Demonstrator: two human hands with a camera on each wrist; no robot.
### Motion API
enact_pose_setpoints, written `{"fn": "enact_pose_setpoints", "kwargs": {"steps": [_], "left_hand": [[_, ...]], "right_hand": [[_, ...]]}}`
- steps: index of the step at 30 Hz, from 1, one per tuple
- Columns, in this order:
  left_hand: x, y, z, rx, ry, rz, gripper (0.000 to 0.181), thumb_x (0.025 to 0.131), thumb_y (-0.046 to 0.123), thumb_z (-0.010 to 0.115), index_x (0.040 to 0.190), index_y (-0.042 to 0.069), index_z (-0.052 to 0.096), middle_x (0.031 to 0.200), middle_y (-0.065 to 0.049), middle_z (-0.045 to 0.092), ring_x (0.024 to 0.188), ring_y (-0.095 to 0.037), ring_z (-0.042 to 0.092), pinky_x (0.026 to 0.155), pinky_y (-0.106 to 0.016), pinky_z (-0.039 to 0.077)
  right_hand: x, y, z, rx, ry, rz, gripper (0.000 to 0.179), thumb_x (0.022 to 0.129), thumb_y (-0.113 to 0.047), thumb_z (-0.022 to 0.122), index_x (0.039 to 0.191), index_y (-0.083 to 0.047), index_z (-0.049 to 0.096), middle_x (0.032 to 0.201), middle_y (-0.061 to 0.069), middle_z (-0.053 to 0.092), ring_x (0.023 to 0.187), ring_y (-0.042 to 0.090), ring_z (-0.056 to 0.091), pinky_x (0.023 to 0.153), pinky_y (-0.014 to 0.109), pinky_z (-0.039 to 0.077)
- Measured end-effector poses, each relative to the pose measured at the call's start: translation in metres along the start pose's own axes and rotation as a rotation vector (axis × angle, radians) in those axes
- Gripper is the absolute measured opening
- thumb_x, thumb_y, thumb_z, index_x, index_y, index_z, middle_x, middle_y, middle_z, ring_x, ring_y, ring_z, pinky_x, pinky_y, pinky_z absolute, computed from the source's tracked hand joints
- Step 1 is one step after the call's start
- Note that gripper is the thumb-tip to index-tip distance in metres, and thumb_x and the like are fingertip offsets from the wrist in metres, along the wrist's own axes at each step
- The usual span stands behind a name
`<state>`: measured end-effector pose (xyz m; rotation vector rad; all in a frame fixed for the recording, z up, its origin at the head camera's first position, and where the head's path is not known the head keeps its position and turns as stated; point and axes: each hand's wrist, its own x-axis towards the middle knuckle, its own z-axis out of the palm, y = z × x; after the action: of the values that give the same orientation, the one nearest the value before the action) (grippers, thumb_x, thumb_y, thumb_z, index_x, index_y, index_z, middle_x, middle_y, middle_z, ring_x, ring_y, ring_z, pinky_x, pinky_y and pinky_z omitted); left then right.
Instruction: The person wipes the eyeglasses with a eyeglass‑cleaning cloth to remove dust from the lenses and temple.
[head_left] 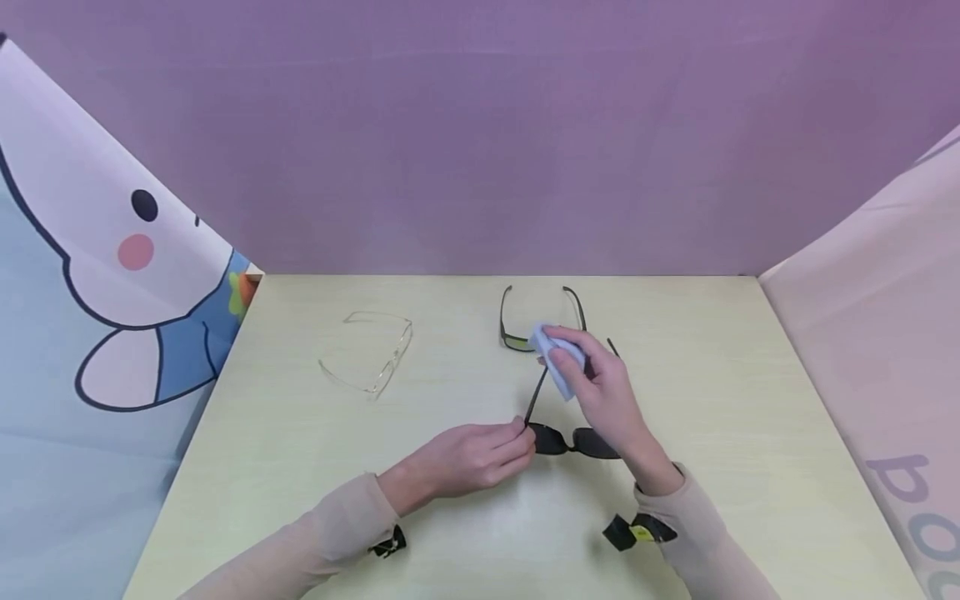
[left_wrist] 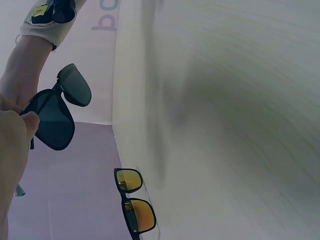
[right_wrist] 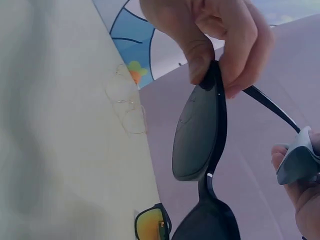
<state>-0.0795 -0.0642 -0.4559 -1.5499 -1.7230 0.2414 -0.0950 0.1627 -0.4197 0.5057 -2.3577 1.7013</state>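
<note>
Dark sunglasses are held up off the table, lenses toward the person. My left hand pinches them at the corner where the left lens meets its temple arm. My right hand grips a folded light-blue cloth between thumb and fingers. In the right wrist view the cloth wraps round the tip of the temple arm. The left wrist view shows both dark lenses beside the left thumb; the cloth is mostly hidden there.
Black-framed glasses with yellow-orange lenses lie behind the right hand. Thin-rimmed clear glasses lie on the left of the pale table. A purple cloth backdrop rises at the back, with printed fabric at the side.
</note>
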Motion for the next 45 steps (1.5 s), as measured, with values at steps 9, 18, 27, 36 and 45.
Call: {"fn": "enact_pose_setpoints", "kwargs": {"steps": [9, 18, 27, 36, 45], "left_hand": [[-0.004, -0.001, 0.001, -0.010, 0.012, -0.020, 0.034, 0.103, -0.006, 0.041, 0.109, 0.009, 0.071, 0.113, -0.004, 0.071, 0.105, -0.015, 0.068, 0.102, -0.024, 0.055], [-0.004, -0.002, 0.000, -0.010, 0.006, -0.010, 0.036, 0.104, -0.008, 0.041, 0.111, 0.009, 0.072, 0.115, -0.004, 0.072, 0.107, -0.015, 0.069, 0.104, -0.025, 0.054], [-0.004, 0.002, -0.001, -0.047, -0.012, 0.008, 0.041, 0.103, -0.012, 0.039, 0.110, 0.011, 0.073, 0.115, -0.003, 0.072, 0.107, -0.014, 0.069, 0.104, -0.024, 0.054], [-0.010, 0.003, -0.003, -0.096, -0.056, -0.078, 0.043, 0.105, -0.010, 0.035, 0.110, 0.010, 0.073, 0.114, -0.004, 0.073, 0.107, -0.015, 0.071, 0.101, -0.023, 0.055], [-0.009, 0.004, -0.004, -0.091, 0.014, -0.190, 0.042, 0.104, -0.010, 0.035, 0.105, 0.006, 0.074, 0.108, -0.006, 0.071, 0.100, -0.017, 0.069, 0.093, -0.022, 0.059]], "right_hand": [[-0.007, -0.002, 0.010, -0.027, -0.107, -0.024, 0.030, 0.101, -0.004, 0.063, 0.130, -0.010, 0.067, 0.115, 0.012, 0.069, 0.081, 0.015, 0.060, 0.057, 0.025, 0.054], [0.003, 0.000, 0.003, 0.011, -0.018, 0.030, 0.029, 0.105, -0.006, 0.059, 0.133, -0.007, 0.064, 0.114, 0.017, 0.068, 0.085, 0.018, 0.063, 0.063, 0.025, 0.056], [0.009, 0.003, -0.010, 0.005, 0.161, 0.062, 0.029, 0.105, -0.007, 0.058, 0.133, -0.003, 0.065, 0.116, 0.022, 0.068, 0.088, 0.019, 0.063, 0.065, 0.021, 0.057], [-0.002, 0.012, -0.037, -0.124, 0.354, 0.024, 0.030, 0.102, -0.005, 0.062, 0.131, 0.000, 0.066, 0.126, 0.020, 0.068, 0.095, 0.010, 0.063, 0.070, 0.011, 0.055], [-0.031, 0.025, -0.033, -0.258, 0.305, 0.010, 0.037, 0.104, -0.003, 0.058, 0.140, -0.002, 0.062, 0.119, 0.019, 0.070, 0.096, 0.005, 0.059, 0.073, 0.007, 0.050]]}}
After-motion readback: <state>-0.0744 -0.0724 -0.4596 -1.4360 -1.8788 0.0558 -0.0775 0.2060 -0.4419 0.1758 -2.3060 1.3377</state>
